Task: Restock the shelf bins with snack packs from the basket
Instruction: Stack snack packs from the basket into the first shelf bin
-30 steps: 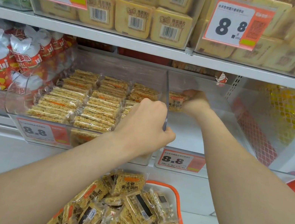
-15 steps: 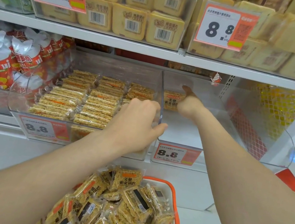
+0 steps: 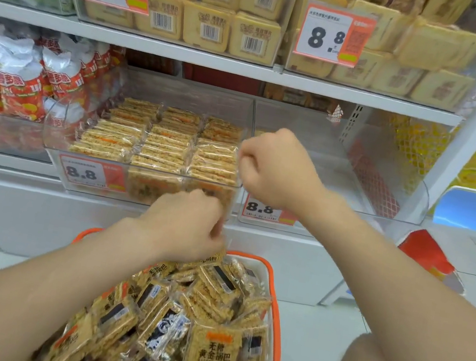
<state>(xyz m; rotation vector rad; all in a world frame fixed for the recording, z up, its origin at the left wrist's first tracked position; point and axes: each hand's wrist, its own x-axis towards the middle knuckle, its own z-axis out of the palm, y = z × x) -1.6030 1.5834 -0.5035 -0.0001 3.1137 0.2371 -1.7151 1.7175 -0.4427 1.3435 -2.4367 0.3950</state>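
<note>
While held in front of the wall shared by two clear bins, the R hand (image 3: pixel 277 168) is seen clenched in a fist; nothing is visible in it. The L hand (image 3: pixel 187 228) is held lower, over the far rim of the orange-rimmed basket (image 3: pixel 279 286), w/ fingers curled down toward the topmost packs. That hand is blurred, so whether a pack is pinched cannot be told. Rice-cracker snack packs (image 3: pixel 212 354) are heaped loose in the basket, some label up, some barcode up. The L bin (image 3: pixel 146 188) is filled w/ the same snack, laid in three neat columns. The R bin (image 3: pixel 387 190) is set touching it on the R side. A price tag (image 3: pixel 89 175) reading 8.8 is fixed to the L bin front; a like tag is noted on the R bin. Pale yellow packs (image 3: pixel 206 25) are stacked on the shelf (image 3: pixel 188 55) above. Red-and-white bags (image 3: pixel 21 85) are noted to the L.
</note>
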